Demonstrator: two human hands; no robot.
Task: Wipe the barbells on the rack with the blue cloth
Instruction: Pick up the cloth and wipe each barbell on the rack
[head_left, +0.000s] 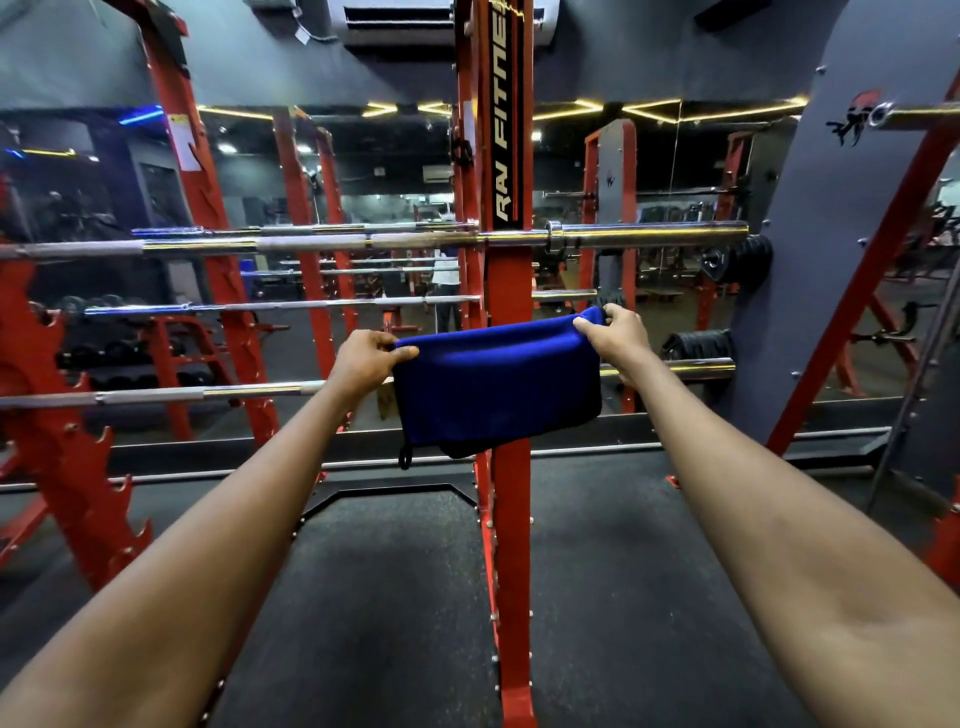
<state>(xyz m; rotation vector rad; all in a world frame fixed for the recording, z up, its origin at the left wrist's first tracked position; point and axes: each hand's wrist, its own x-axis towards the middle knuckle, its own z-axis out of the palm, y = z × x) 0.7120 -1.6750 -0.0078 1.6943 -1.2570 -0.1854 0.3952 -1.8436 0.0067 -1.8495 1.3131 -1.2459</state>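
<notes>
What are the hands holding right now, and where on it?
The blue cloth, held up in front of the rack: the left hand pinches its upper left corner, the right hand its upper right corner.

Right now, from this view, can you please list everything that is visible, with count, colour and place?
cloth: one, blue, held up at the centre
upper barbell: one, silver, on the rack above the cloth
lower barbell: one, silver, passing behind the cloth
post: one, red, centre
weight plates: several, black, right
mirror: one, back wall, shows more bars
floor: dark, below
left hand: pinches the cloth's upper left corner
right hand: pinches its upper right corner
</notes>
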